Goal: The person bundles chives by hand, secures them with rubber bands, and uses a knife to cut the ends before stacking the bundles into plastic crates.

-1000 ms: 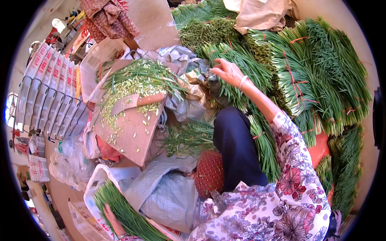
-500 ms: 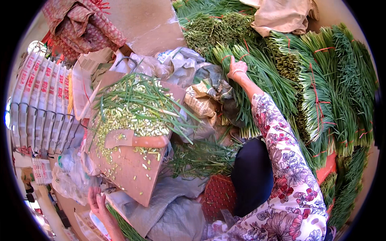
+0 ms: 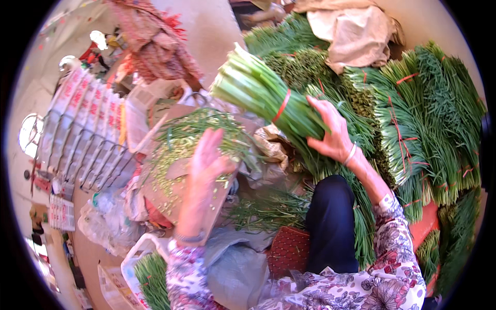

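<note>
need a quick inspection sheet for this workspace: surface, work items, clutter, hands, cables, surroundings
Surface: brown board strewn with chopped green pieces.
Work items: red-banded green bundle held raised; knife on the board, partly hidden.
Clutter: clear plastic bags left of the board; crumpled brown paper right of it.
Hands: left hand open over the board, blurred; right hand grips the bundle.
Cables: nothing seen.
Surroundings: white baskets stacked at left; banded greens piled at right.

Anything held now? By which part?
Right hand: a thick bunch of long green stalks, gripped on the leafy side of its red band. Left hand: nothing visible.
</note>
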`<act>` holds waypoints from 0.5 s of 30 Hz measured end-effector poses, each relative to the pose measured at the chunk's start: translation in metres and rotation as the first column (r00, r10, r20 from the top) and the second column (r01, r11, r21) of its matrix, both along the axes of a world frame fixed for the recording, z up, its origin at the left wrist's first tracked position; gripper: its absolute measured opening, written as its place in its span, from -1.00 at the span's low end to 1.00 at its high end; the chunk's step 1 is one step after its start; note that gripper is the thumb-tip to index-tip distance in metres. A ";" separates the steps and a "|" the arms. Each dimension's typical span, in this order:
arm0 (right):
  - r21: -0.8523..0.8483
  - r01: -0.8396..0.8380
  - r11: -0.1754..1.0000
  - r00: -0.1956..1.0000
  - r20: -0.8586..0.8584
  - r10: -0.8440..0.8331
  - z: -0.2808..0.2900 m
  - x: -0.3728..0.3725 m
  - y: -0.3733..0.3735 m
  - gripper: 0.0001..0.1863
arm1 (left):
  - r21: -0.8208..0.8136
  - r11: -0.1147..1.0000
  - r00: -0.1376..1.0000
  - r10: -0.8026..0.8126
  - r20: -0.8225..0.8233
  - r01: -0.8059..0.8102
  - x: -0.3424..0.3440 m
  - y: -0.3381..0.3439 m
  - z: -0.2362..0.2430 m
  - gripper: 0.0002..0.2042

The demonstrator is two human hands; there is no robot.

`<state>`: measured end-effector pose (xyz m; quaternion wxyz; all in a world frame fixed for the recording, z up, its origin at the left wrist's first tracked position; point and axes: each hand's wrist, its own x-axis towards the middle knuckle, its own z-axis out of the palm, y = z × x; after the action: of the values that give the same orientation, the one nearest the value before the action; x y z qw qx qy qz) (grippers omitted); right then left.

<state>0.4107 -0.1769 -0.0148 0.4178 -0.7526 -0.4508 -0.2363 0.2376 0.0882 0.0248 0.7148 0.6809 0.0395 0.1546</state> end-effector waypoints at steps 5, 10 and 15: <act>0.135 -0.102 0.986 0.978 0.192 0.075 0.032 -0.096 0.047 -0.09 | -0.199 0.977 0.969 0.114 0.218 -0.070 -0.024 -0.056 0.045 -0.30; 0.219 -0.207 0.954 0.978 0.041 0.203 0.025 -0.191 0.098 -0.08 | -0.237 0.911 0.840 0.404 0.361 -0.337 -0.092 -0.045 0.065 -0.35; -0.002 -0.623 0.782 0.774 -0.150 0.616 0.044 -0.254 0.118 -0.10 | 0.110 0.886 0.869 0.405 0.284 -0.449 -0.180 0.010 0.125 -0.30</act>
<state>0.1572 -0.0586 0.0289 0.4834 -0.5877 -0.6485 -0.0202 0.0574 0.0980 0.1499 0.5999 0.6891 0.0845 0.3978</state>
